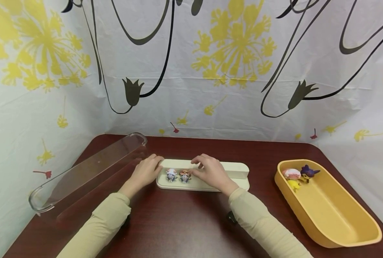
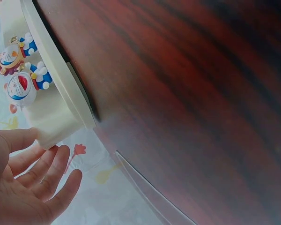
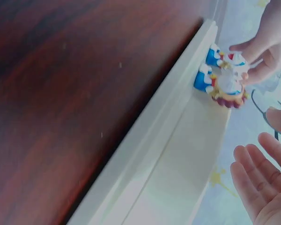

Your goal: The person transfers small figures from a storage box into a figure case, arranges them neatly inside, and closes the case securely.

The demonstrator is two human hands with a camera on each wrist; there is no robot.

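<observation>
A cream stepped display base (image 1: 235, 169) lies lengthwise on the table. Two small blue-and-white cat figurines stand side by side on its lower level, toward the left. One figurine (image 1: 171, 175) has a white head covering; the other figurine (image 1: 185, 176) wears a red-and-gold one. My left hand (image 1: 146, 170) touches the base's left end, thumb and loosely bent fingers at the raised step's corner. Over the middle of the base is my right hand (image 1: 212, 173), its thumb close beside the red-topped figurine. In the right wrist view its fingers are spread and hold nothing.
A long clear plastic cover (image 1: 94, 168) lies slanted along the table's left side. At the right stands a yellow tray (image 1: 330, 245) with a few small toys, pink-white, purple and yellow, at its far end. Patterned white cloth (image 1: 185, 100) hangs behind the dark red table (image 1: 178, 225).
</observation>
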